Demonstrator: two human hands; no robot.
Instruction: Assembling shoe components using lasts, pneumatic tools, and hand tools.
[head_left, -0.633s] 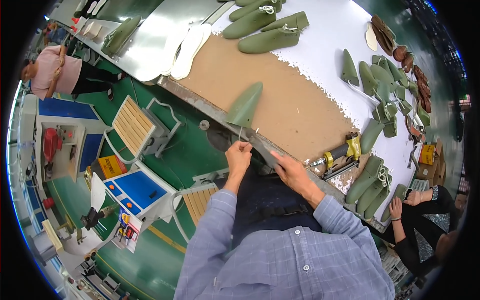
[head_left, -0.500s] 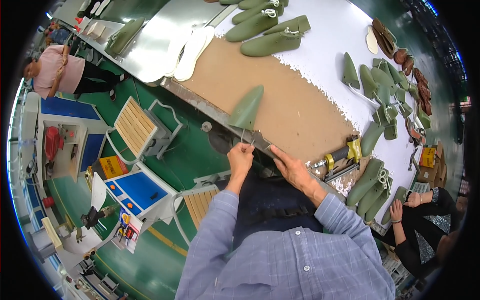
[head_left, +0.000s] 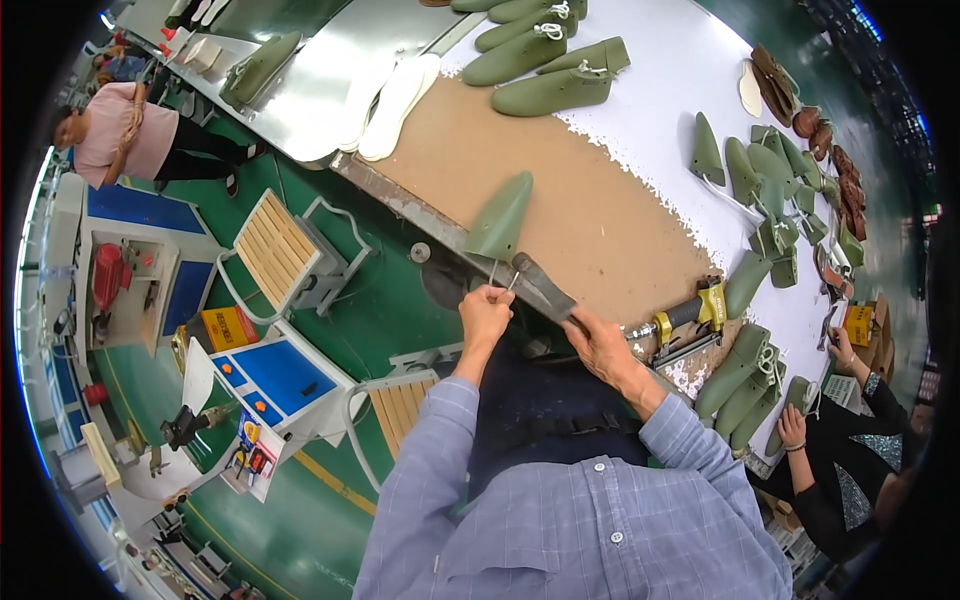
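A green shoe last point(head_left: 502, 216) lies on the brown board at the table's near edge, toe pointing away from me. From its heel end a thin pale cord point(head_left: 493, 270) runs down to my left hand point(head_left: 484, 316), whose fingers pinch it. A thin light strand also sticks up from these fingertips. My right hand point(head_left: 602, 348) grips the near end of a dark grey, flat, elongated tool point(head_left: 545, 287). The tool's broad rounded end is close to the strand; whether they touch I cannot tell. Its exact kind is unclear.
A yellow-and-black nail gun point(head_left: 690, 315) lies right of my right hand. Several green lasts point(head_left: 745, 380) stand beyond it, and more point(head_left: 550, 92) lie at the back. White insoles point(head_left: 400, 108) rest back left. At right, a co-worker's hand point(head_left: 792, 428) touches a last. A slatted chair point(head_left: 275, 240) stands left.
My right hand has lifted the dark tool into plainer view near the cord. My left hand keeps its pinch. The co-worker's other hand has moved away from the last.
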